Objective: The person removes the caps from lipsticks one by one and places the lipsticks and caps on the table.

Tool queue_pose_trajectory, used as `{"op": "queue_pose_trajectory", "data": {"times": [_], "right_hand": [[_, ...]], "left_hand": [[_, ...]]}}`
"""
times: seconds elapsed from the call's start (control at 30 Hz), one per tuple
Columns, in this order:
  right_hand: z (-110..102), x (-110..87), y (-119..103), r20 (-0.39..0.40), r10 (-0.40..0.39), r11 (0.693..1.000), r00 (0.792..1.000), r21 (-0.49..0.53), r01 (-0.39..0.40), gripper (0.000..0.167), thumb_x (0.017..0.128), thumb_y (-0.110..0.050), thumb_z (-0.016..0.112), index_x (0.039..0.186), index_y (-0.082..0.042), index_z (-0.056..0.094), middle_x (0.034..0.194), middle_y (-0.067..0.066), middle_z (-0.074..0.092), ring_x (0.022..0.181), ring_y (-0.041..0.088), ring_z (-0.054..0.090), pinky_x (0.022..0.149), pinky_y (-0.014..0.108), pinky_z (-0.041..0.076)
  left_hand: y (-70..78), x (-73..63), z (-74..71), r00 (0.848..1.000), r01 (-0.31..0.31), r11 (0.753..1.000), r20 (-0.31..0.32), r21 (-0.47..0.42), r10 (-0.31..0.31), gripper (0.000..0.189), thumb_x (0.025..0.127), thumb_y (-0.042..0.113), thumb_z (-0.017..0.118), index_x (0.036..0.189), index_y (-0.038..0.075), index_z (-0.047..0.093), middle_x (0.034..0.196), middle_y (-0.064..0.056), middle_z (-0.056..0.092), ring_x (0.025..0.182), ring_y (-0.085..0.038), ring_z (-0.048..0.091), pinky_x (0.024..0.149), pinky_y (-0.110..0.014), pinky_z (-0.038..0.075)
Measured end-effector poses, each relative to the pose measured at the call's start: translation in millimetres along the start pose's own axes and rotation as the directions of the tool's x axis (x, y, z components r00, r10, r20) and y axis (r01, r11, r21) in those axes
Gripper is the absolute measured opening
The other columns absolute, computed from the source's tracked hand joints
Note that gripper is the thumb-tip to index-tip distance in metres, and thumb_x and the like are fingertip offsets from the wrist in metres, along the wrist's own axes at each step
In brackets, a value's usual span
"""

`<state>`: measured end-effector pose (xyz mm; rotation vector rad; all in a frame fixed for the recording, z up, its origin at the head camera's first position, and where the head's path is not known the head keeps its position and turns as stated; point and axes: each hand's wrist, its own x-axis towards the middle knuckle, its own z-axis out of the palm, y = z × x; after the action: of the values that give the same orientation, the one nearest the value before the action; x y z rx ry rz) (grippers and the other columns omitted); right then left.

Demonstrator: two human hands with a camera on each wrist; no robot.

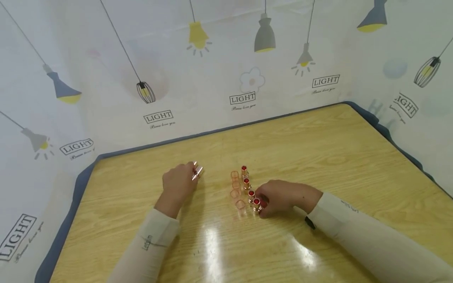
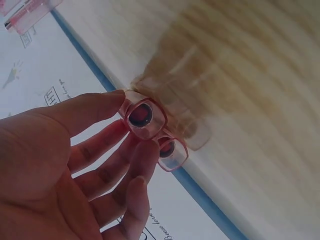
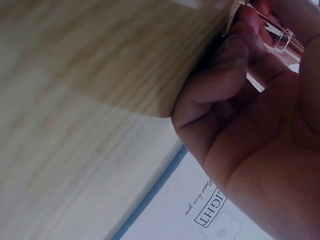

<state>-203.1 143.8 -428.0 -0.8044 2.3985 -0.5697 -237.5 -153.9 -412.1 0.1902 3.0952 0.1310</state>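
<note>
My left hand [image 1: 179, 181] pinches a pair of lipstick tubes [image 1: 198, 172] between thumb and fingers at the left of the table. In the left wrist view these show clear, squarish pink-rimmed ends, the nearer tube [image 2: 142, 117] and the farther tube [image 2: 171, 152], each with a dark red round inside. To the right, several red-topped rose-gold lipsticks [image 1: 246, 183] stand upright in a row. My right hand [image 1: 279, 196] has its curled fingers and thumb at the nearest lipstick [image 1: 256, 204], gripping it low. In the right wrist view my fingers partly hide a shiny tube [image 3: 282, 40].
Several clear, pink-rimmed caps [image 1: 235, 193] stand in a row just left of the upright lipsticks. The wooden table [image 1: 301, 149] meets a lamp-printed sheet [image 1: 212, 78] at its back and sides. A small black object [image 1: 310, 223] shows beneath the right sleeve.
</note>
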Motion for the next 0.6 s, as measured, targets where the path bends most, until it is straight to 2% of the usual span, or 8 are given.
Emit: {"op": "queue_pose_trajectory", "data": {"times": [0.43,0.6], "right_hand": [[0.4,-0.6,-1.6,0.004,-0.016,1.000,1.000,0.003,0.016,0.027,0.081,-0.025,0.082,0.074,-0.015,0.058,0.067,-0.008,0.052,0.061,0.007,0.043,0.058,0.024,0.035],[-1.4,-1.2,-1.4,-0.001,-0.021,1.000,1.000,-0.017,0.021,0.028,0.082,-0.025,0.082,0.074,-0.016,0.057,0.066,-0.008,0.051,0.060,0.006,0.042,0.057,0.023,0.035]], "left_hand": [[1.4,-10.9,0.4,0.999,-0.014,1.000,0.042,-0.021,0.015,0.021,0.092,0.029,0.071,0.109,0.016,0.067,0.083,-0.006,0.069,0.065,-0.026,0.062,0.054,-0.039,0.046],[0.7,-12.4,3.2,0.999,-0.026,0.999,0.030,-0.031,0.027,0.022,0.092,0.029,0.071,0.110,0.016,0.066,0.081,-0.005,0.068,0.065,-0.025,0.061,0.053,-0.038,0.044]]}}
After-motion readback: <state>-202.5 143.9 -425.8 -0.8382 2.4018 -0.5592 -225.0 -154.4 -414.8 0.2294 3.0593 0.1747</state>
